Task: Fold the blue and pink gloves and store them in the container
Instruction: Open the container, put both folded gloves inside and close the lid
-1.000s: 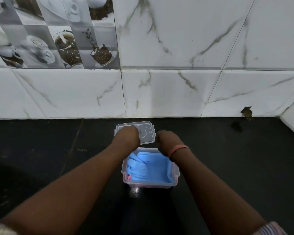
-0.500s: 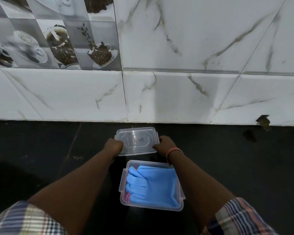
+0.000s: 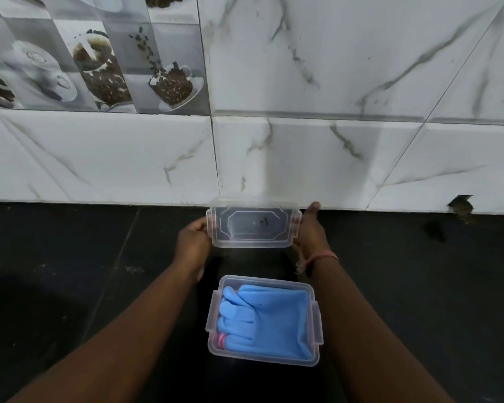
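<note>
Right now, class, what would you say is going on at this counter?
A person holds a clear plastic lid by its two short ends, the left hand gripping one side and the right hand the other, near the tiled wall. The open container sits on the dark counter nearer the person, with the folded blue gloves inside and a bit of pink glove showing beneath. The lid is not yet on.
</note>
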A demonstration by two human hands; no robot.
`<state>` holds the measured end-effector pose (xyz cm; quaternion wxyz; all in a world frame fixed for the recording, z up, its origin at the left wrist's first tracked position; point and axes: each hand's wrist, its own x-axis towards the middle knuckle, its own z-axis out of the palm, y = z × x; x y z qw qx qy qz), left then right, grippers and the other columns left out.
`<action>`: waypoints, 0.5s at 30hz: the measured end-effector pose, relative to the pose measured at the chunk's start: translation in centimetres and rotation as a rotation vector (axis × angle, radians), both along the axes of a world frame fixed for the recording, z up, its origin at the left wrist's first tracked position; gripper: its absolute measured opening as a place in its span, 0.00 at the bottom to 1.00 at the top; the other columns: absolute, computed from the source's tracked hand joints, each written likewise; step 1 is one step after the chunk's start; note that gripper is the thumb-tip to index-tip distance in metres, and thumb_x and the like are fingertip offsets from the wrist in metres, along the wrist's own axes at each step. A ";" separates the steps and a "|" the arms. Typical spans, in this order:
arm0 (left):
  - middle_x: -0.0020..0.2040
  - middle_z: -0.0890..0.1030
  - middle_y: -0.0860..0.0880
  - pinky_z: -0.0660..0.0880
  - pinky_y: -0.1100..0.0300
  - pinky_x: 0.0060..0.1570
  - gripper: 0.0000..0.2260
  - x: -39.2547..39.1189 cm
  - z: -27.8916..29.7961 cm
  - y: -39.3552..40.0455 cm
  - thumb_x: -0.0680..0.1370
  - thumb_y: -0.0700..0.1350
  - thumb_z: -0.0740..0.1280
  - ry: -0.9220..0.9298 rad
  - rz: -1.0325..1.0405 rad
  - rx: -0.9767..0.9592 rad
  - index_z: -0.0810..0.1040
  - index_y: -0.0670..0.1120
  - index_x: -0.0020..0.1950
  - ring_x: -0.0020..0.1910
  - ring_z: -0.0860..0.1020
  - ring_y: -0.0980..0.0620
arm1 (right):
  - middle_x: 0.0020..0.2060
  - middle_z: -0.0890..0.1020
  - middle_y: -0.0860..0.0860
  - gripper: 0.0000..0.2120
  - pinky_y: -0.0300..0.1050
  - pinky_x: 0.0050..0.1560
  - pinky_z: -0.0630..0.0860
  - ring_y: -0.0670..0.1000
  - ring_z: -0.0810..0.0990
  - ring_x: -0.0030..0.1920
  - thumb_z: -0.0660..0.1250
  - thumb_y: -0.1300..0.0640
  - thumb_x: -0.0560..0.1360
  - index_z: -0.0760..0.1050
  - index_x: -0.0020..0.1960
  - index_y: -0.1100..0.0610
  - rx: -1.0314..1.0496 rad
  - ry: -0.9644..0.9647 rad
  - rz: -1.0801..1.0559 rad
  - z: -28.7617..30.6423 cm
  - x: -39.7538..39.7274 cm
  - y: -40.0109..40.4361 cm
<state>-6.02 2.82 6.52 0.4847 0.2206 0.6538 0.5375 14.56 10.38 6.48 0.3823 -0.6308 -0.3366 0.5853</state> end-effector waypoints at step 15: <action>0.75 0.71 0.50 0.76 0.48 0.67 0.29 2.6 0.1 -11.6 0.83 0.37 0.62 0.282 -0.386 0.061 0.61 0.56 0.81 0.67 0.77 0.49 | 0.79 0.58 0.49 0.28 0.43 0.78 0.53 0.47 0.58 0.77 0.58 0.60 0.83 0.52 0.81 0.53 0.361 -0.430 0.382 -0.7 5.7 -17.8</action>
